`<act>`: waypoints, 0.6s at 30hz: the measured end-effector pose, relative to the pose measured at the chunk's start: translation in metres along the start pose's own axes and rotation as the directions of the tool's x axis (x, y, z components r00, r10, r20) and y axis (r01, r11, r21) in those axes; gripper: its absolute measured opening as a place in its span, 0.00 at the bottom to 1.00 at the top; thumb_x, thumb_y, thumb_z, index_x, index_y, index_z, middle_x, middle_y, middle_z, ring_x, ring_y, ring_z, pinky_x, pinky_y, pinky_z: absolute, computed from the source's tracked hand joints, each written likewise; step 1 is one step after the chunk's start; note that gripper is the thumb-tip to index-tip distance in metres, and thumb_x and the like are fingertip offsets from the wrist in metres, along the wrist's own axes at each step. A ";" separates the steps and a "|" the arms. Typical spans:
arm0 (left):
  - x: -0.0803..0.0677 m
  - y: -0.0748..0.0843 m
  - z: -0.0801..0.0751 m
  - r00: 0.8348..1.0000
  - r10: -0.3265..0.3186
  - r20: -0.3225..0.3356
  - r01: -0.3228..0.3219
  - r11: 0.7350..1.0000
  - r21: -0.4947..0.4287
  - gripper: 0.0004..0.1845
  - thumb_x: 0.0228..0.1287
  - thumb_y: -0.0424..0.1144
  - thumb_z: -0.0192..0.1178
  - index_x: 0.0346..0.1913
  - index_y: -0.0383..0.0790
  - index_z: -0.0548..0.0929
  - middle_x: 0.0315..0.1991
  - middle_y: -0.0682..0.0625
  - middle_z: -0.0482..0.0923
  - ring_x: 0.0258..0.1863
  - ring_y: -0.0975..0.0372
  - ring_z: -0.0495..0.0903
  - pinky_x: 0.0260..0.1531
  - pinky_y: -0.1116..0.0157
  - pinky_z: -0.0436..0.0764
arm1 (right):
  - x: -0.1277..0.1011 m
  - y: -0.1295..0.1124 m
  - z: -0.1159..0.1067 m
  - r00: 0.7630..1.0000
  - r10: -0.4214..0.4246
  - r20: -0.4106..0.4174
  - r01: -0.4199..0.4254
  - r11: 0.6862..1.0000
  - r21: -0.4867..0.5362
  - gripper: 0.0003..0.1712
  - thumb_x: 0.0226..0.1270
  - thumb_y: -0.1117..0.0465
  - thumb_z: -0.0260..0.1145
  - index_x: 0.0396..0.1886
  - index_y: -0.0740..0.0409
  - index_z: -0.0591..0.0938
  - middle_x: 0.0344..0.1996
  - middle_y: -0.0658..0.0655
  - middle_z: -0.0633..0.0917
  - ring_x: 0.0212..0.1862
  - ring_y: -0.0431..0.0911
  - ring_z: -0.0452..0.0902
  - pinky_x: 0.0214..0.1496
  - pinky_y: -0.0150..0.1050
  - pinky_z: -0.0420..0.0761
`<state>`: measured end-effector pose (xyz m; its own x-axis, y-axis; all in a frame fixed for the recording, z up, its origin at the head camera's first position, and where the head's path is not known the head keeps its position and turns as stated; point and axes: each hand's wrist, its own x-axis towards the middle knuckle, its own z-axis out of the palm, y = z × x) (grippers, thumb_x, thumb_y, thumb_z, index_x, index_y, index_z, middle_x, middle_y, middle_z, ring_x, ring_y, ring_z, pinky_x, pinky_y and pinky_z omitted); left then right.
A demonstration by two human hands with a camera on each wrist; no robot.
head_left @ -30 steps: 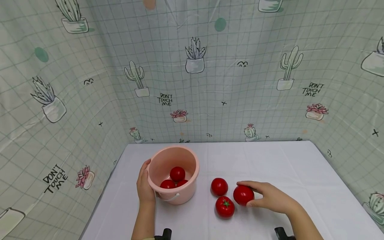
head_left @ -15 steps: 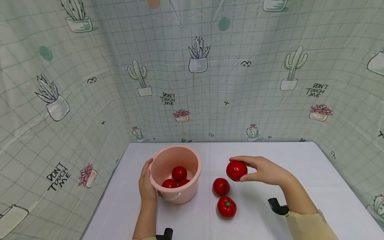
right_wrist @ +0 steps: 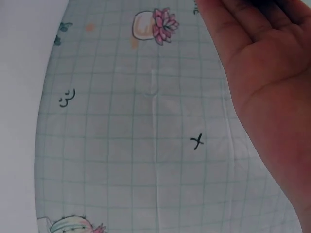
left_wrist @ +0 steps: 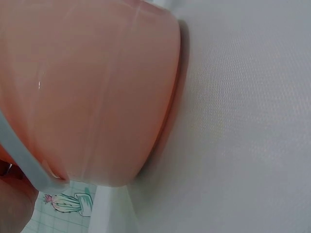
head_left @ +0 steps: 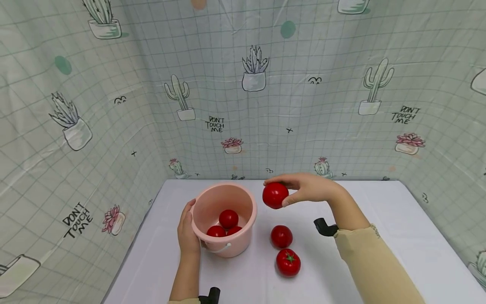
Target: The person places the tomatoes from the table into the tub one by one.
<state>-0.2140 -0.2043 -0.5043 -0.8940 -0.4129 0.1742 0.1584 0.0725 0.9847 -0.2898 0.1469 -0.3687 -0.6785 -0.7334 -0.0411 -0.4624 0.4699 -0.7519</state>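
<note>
A pink bucket [head_left: 225, 249] with a white handle stands on the white table [head_left: 379, 236]; three red tomatoes [head_left: 228, 218] lie inside it. My left hand [head_left: 188, 232] grips the bucket's left wall, seen close up as pink plastic [left_wrist: 92, 92] in the left wrist view. My right hand [head_left: 303, 190] holds a red tomato [head_left: 275, 195] in the air, just right of the bucket's rim. Two more tomatoes [head_left: 281, 236] [head_left: 288, 262] lie on the table below it. The right wrist view shows only my palm [right_wrist: 262, 87] against the curtain.
A cactus-print grid curtain [head_left: 265, 105] walls the table on the left, back and right. The white tabletop stretches out to the right of the tomatoes.
My right hand has lifted one tomato off the table and carried it up and left, toward the bucket's rim. The left hand has stayed on the bucket.
</note>
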 end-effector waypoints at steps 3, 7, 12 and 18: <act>0.000 0.000 0.001 1.000 0.006 -0.003 -0.006 1.000 -0.011 0.21 0.78 0.54 0.39 0.65 0.61 0.75 0.64 0.65 0.75 0.65 0.69 0.69 0.58 0.76 0.75 | 0.017 -0.008 -0.002 0.997 -0.021 0.071 0.018 0.999 0.034 0.35 0.60 0.47 0.73 0.67 0.32 0.73 0.64 0.42 0.77 0.67 0.45 0.71 0.67 0.50 0.75; 0.000 0.002 0.002 1.000 0.012 0.008 -0.012 1.000 -0.005 0.21 0.78 0.54 0.38 0.65 0.63 0.75 0.64 0.66 0.74 0.65 0.69 0.69 0.60 0.73 0.74 | 0.037 -0.019 -0.002 0.984 -0.055 0.171 0.042 0.996 0.080 0.35 0.60 0.50 0.73 0.68 0.36 0.74 0.64 0.45 0.77 0.65 0.46 0.73 0.62 0.46 0.79; -0.002 0.005 0.002 1.000 -0.004 0.000 0.004 1.000 0.025 0.21 0.78 0.56 0.38 0.65 0.64 0.75 0.64 0.68 0.74 0.66 0.71 0.68 0.61 0.71 0.74 | 0.062 -0.028 0.001 0.963 -0.071 0.260 0.050 0.995 0.086 0.35 0.60 0.51 0.73 0.68 0.37 0.74 0.60 0.45 0.79 0.61 0.45 0.75 0.58 0.42 0.81; -0.003 0.005 0.002 1.000 -0.017 -0.007 0.017 1.000 0.026 0.22 0.78 0.55 0.38 0.66 0.61 0.74 0.66 0.65 0.73 0.67 0.68 0.68 0.66 0.58 0.73 | 0.091 -0.043 0.007 0.949 -0.022 0.315 0.020 1.000 0.010 0.37 0.57 0.50 0.74 0.68 0.35 0.74 0.60 0.43 0.79 0.62 0.44 0.73 0.58 0.40 0.81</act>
<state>-0.2115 -0.2009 -0.4994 -0.8935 -0.4206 0.1573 0.1321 0.0885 0.9873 -0.3273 0.0563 -0.3445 -0.4541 -0.8609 -0.2294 -0.4699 0.4501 -0.7593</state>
